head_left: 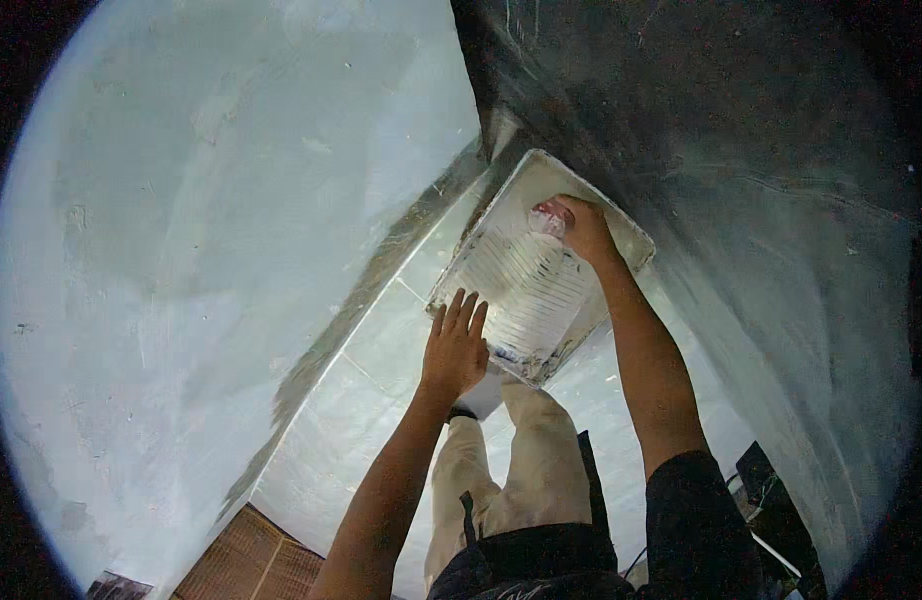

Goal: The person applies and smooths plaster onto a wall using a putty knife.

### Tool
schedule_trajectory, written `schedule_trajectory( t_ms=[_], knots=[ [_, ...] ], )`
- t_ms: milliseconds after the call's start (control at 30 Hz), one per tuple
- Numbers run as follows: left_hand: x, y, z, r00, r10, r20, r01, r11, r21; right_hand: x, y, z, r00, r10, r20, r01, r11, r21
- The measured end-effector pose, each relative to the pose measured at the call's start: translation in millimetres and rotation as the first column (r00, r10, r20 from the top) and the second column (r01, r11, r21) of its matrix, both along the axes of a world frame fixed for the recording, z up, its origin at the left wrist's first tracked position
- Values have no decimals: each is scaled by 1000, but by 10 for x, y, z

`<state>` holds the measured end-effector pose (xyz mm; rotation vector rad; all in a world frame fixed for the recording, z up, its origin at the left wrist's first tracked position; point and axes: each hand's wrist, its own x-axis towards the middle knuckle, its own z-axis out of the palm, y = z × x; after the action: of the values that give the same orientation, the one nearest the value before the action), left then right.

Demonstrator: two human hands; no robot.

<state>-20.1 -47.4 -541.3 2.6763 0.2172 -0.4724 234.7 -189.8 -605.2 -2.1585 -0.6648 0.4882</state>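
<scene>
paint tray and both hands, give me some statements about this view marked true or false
1. The right hand holds a reddish-and-white item at the paint tray. True.
2. The left hand is clenched into a fist. False: its fingers are extended, at the tray's left side.
3. The tray's ribbed part lies nearer the person than its smooth far end. True.
4. The person wears black trousers. False: the trousers are beige.
5. A brown panel shows at the lower left of the picture. True.
</scene>
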Motion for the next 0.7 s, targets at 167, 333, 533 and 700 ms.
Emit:
schedule_trajectory(
  t_ms=[167,333,533,700],
  knots=[
    [-71,44,-62,1000,-8,6,8,1000,21,-34,-84,-210,995,-70,67,69,997,18],
    [-166,78,-84,999,16,-47,-15,1000,22,-36,-86,-126,997,-62,-54,63,998,6],
    [-215,-3,-104,999,27,-35,-27,1000,15,-21,-358,-417,992,-127,8,128,988,-90],
    [-332,31,-71,997,31,-66,-29,999,33,-92,-334,-355,956,-197,-218,189,980,-54]
  ],
)
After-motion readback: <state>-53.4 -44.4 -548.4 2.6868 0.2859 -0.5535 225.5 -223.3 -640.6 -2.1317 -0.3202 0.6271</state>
